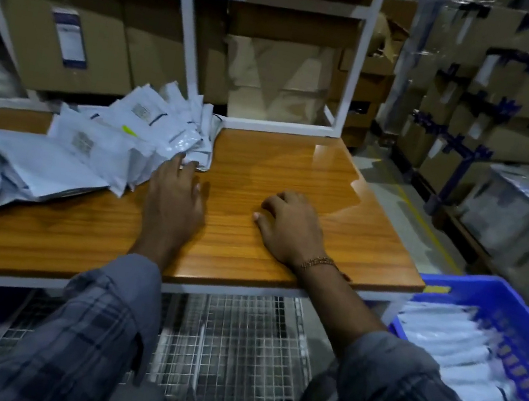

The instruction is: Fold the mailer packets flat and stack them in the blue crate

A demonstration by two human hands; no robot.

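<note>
Mailer packets point(119, 146), white with printed labels, lie in a loose heap on the left part of the counter point(293, 187), reaching from the frame's left edge to the white shelf frame point(191, 43) at upper centre. Several overlap and stand tilted against each other. Right of the heap, the wooden counter surface runs bare to its right edge and to its front edge at centre frame.

Left hand point(174, 200) lies with fingers extended, its fingertips touching the nearest packet at the heap's right side; it grasps nothing. Right hand point(290, 225) rests on the counter, fingers loosely curled, holding nothing, a bracelet point(317, 263) on its wrist.

Blue crate point(514, 319) sits at lower right, beyond and below the counter's right corner, with white packets laid in rows inside. Cardboard boxes point(66, 40) fill the shelf behind the counter and stack at upper right. A wire mesh shelf point(234, 341) lies under the counter.
</note>
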